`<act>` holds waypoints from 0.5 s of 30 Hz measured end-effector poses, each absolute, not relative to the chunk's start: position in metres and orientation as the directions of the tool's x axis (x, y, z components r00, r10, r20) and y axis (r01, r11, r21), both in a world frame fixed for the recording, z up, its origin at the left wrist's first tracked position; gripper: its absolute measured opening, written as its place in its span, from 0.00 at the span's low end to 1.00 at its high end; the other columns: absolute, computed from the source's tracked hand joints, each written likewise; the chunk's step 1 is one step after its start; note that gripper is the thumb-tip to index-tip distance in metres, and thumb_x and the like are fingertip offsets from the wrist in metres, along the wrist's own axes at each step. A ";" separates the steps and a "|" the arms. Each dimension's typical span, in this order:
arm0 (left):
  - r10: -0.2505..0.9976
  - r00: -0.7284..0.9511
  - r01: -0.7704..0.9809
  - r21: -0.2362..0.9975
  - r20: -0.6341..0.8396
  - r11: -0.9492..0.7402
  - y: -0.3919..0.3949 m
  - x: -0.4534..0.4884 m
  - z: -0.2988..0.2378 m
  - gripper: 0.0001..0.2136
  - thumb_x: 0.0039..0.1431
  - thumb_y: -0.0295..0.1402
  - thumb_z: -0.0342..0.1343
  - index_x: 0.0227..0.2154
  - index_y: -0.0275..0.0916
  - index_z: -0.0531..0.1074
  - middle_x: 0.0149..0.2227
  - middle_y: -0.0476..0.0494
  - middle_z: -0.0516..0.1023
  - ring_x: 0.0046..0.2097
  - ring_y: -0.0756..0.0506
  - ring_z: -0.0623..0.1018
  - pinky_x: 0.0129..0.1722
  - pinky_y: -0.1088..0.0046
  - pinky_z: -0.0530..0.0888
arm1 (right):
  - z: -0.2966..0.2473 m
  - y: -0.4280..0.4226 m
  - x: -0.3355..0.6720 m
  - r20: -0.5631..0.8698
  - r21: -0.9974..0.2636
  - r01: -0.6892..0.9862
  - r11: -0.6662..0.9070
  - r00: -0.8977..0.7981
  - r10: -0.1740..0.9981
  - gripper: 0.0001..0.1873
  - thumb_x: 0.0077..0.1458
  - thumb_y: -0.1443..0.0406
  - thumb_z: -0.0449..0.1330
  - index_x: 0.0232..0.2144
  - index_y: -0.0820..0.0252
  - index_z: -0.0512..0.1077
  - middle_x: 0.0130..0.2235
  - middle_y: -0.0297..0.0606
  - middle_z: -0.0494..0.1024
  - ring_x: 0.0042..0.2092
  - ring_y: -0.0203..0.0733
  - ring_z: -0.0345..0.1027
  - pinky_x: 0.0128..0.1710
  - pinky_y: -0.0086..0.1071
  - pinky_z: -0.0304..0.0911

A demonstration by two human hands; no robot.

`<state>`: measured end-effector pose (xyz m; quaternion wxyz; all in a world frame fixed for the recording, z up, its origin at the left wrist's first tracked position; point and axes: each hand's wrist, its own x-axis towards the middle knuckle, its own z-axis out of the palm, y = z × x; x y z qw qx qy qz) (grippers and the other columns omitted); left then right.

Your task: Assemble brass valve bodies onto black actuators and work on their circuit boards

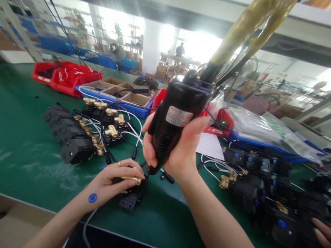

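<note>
My right hand (178, 148) is wrapped round a black electric screwdriver (176, 120) that hangs from a cable above. Its tip points down at a small black valve part (131, 198) with a brass fitting (131, 179) on the green mat. My left hand (116, 181) presses down on that part, fingers closed over the brass fitting. A blue dot sticker sits on my left wrist.
A row of black valve units with brass fittings and white wires (85, 132) lies at the left. More black units (261, 186) pile at the right, where another person's fingertips (322, 230) show. Red bins (67, 77), a compartment tray (121, 96) and plastic bags (266, 129) stand behind.
</note>
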<state>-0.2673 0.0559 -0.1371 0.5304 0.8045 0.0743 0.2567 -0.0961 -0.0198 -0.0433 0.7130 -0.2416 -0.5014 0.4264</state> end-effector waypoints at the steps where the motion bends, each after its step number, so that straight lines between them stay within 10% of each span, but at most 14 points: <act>1: 0.391 0.859 -0.150 0.892 0.331 -0.426 0.056 -0.268 -0.137 0.07 0.67 0.35 0.60 0.42 0.49 0.83 0.40 0.49 0.79 0.40 0.49 0.79 0.41 0.81 0.75 | -0.044 -0.020 -0.096 0.509 -0.772 -0.365 0.520 0.133 0.850 0.35 0.56 0.32 0.53 0.31 0.56 0.72 0.17 0.25 0.63 0.14 0.32 0.56 0.11 0.27 0.53; 15: 0.395 0.874 -0.104 0.904 0.282 -0.415 0.057 -0.268 -0.134 0.08 0.66 0.39 0.60 0.41 0.47 0.84 0.41 0.44 0.80 0.42 0.45 0.80 0.43 0.74 0.77 | -0.043 -0.015 -0.092 0.471 -0.808 -0.335 0.484 0.126 0.873 0.38 0.52 0.28 0.50 0.33 0.55 0.71 0.19 0.27 0.68 0.15 0.33 0.57 0.12 0.28 0.54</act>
